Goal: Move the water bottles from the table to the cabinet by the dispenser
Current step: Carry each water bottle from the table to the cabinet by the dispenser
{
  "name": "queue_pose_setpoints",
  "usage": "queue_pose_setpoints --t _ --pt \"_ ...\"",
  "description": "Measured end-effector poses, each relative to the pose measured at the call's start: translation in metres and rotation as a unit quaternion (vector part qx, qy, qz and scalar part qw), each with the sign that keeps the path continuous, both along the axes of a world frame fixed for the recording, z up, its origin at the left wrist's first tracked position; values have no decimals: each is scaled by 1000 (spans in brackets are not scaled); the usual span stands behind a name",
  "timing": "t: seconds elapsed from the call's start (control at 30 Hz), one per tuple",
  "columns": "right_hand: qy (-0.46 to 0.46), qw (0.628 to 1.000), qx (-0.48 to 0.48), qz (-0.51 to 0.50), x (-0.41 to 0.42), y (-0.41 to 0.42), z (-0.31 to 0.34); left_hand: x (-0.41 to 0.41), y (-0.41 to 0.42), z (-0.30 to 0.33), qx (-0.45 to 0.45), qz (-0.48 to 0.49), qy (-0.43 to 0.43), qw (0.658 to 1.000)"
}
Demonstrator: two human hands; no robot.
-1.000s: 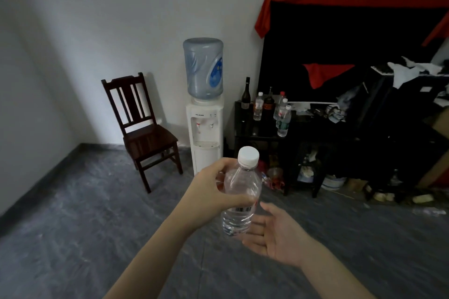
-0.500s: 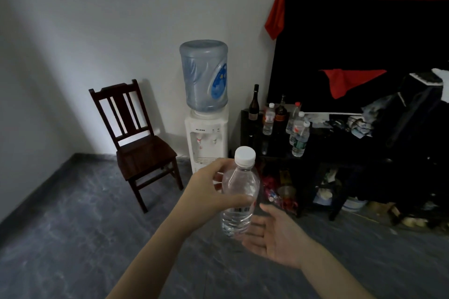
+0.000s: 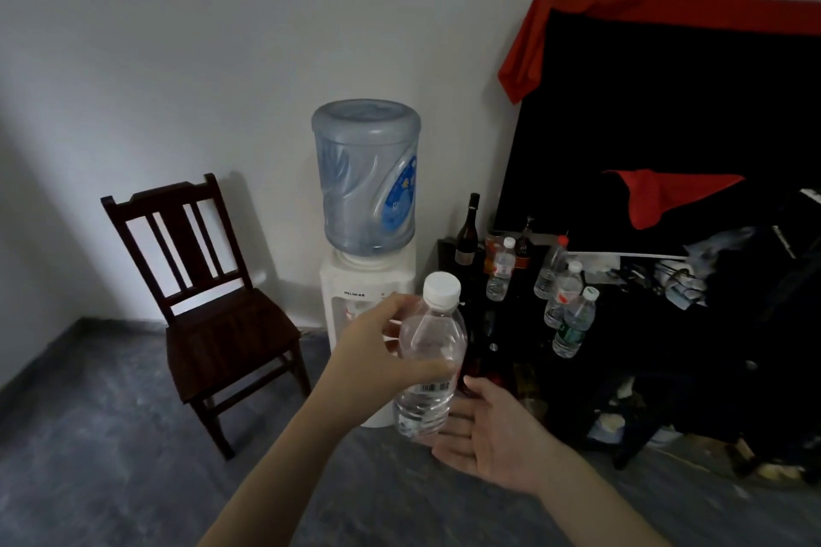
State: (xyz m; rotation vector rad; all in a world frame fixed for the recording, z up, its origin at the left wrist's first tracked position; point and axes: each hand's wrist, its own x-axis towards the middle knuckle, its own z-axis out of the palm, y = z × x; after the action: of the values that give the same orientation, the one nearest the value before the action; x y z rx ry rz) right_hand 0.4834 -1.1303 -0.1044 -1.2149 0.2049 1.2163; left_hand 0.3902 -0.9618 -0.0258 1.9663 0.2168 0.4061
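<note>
A: What is the left hand [image 3: 375, 362] doing?

B: It sits at lower centre of the frame, wrapped around a clear plastic water bottle with a white screw cap [image 3: 430, 358]. The thumb crosses the front of the bottle just above a barcode label, and the fingers curl around the far side. The bottle is upright, leaning slightly left, with water in its lower part.

A: And the right hand [image 3: 486, 435]?

B: Just below and right of the bottle's base, palm up, fingers spread and loose. It grips nothing; whether its fingertips touch the bottom of the bottle I cannot tell.

A: Where is the bottle relative to the furniture?

B: In mid-air, in front of the white water dispenser topped by a large blue translucent jug [image 3: 366, 178], which stands against the pale wall at centre frame. Right of the dispenser is a low black cabinet [image 3: 622, 324].

A: What stands on the cabinet?

B: A dark glass wine bottle [image 3: 467, 231] at its left rear corner, and four small clear water bottles [image 3: 500, 269] grouped near the middle: two with white caps, one with a red cap, one with a green label nearest the front edge. Crumpled cloth and clutter lie farther right.

A: Anything else?

B: A dark wooden slat-back chair [image 3: 209, 302] at left on the grey floor, and a black board draped with red cloth [image 3: 666, 111] leaning at upper right.
</note>
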Motion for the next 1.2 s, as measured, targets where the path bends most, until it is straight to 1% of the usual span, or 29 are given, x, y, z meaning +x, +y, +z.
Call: queue_pose_setpoints --t 0.3,0.7,0.87,1.0,1.1,1.2 --pt "16 1000 -18 -20 98 41 -20 101 41 -27 19 -14 19 1000" --pt "80 995 -24 -49 291 75 -48 300 85 -43 34 -31 73 996" --pt "101 991 -58 -63 357 91 -71 358 102 -70 27 -25 91 995" --pt "137 985 -84 -55 393 110 -99 389 117 -98 14 -31 114 993" --pt "168 978 -95 -80 414 126 -128 416 129 -120 0 -45 133 990" --pt "177 971 -101 -120 436 141 -152 445 143 -149 -4 -61 153 986"
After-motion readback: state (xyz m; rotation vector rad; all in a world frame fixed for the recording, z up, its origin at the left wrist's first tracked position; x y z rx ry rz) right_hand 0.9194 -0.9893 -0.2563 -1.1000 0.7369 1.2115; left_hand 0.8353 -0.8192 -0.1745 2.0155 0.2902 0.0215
